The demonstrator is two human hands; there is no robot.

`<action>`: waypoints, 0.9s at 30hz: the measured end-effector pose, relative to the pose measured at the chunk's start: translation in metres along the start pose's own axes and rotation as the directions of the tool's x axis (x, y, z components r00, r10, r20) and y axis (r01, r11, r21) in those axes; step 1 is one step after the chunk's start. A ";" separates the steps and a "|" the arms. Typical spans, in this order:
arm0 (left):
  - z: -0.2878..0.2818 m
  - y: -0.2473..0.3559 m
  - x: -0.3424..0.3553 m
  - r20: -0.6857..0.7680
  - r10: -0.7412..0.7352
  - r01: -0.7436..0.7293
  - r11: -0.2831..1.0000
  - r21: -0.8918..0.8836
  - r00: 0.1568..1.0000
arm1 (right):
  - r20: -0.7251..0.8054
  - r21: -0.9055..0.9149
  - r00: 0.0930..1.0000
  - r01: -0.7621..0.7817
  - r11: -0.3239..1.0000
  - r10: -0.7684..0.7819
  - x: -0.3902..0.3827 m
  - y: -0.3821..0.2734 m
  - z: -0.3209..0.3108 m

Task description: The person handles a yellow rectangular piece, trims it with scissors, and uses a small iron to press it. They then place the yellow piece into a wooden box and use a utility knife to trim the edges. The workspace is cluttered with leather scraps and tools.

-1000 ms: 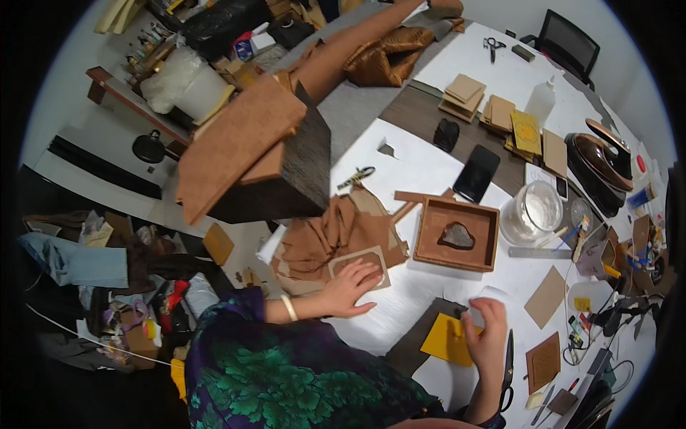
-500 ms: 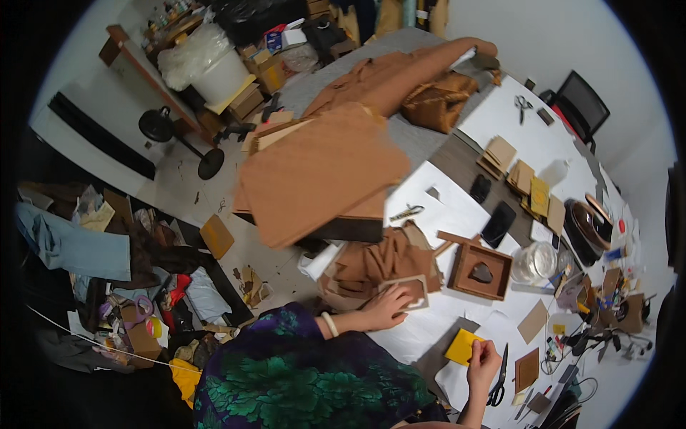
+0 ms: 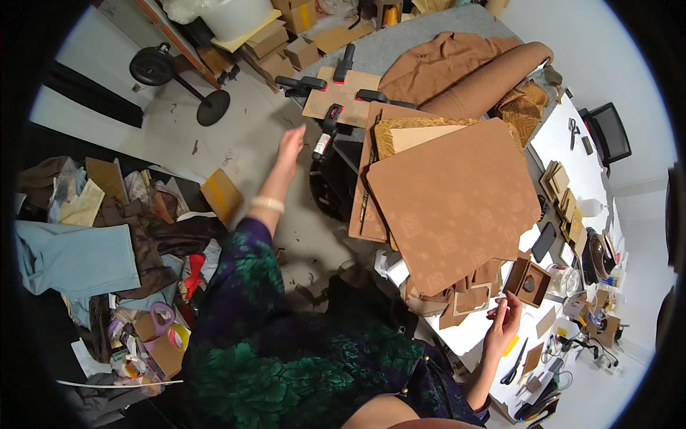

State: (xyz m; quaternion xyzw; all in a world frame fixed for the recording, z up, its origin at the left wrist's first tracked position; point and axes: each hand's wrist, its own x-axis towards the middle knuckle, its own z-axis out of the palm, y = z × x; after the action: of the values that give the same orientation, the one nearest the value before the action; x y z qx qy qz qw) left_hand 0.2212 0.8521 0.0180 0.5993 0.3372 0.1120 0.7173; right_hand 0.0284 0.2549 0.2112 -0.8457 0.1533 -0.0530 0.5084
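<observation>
Moved since the first frame: the left hand [image 3: 289,148] has left the pale frame [image 3: 471,310] and swung up over the floor [image 3: 246,154]; the right hand [image 3: 503,322] has come away from the yellow piece [image 3: 510,347], and the view has turned so that the clamps [image 3: 329,132] now show

Left hand: raised at the end of an outstretched arm, near the clamps and apart from them; fingers bent and blurred, so I cannot tell whether they are together

Right hand: palm turned inward, fingers loosely curled and apart from the thumb, nearest the brown box [image 3: 518,272] and the pale frame; whether it touches either I cannot tell

Clamped board: the tan board [image 3: 354,89] lies at the corner of the grey table [image 3: 407,39], clamps around its edges

Frame: on the crumpled brown cloth [image 3: 426,302], beside the panel stack [image 3: 454,204]

Box: on the white table, a dark shape [image 3: 529,285] inside it

Scissors: black pair [image 3: 511,373] near the yellow piece
</observation>
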 end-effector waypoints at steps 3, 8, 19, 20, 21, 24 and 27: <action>0.023 0.001 0.097 0.141 -0.169 0.184 0.977 -0.103 0.975 | 0.042 -0.033 0.999 0.005 0.999 -0.003 -0.007 -0.030 0.013; 0.045 0.005 0.136 0.318 -0.315 0.412 0.857 -0.309 0.894 | 0.044 -0.134 0.999 -0.005 0.991 0.011 -0.020 -0.044 0.015; -0.053 0.014 -0.009 -0.015 -0.113 0.083 0.806 -0.586 0.993 | 0.310 -0.012 0.799 0.545 0.839 -0.515 -0.030 -0.104 0.054; -0.091 0.008 -0.037 0.028 -0.048 0.055 0.760 -0.647 0.998 | 0.409 0.086 0.700 0.609 0.788 -0.586 -0.031 -0.123 0.066; -0.106 0.008 -0.077 0.024 0.046 -0.019 0.751 -0.660 0.999 | 0.466 0.195 0.604 0.643 0.741 -0.646 -0.036 -0.128 0.082; -0.187 -0.015 -0.185 0.030 0.103 -0.047 0.669 -0.742 0.994 | 0.649 0.342 0.377 0.630 0.697 -0.660 -0.051 -0.151 0.128; -0.284 -0.053 -0.268 0.026 -0.034 0.042 0.746 -0.664 0.999 | 0.742 0.357 0.281 0.602 0.714 -0.608 -0.066 -0.150 0.192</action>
State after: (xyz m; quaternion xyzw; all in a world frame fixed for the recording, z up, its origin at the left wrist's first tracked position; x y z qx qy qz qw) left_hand -0.1671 0.9097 0.0464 0.2987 0.2831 0.2064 0.8877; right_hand 0.0433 0.5028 0.2553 -0.7579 -0.4338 0.1582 0.4609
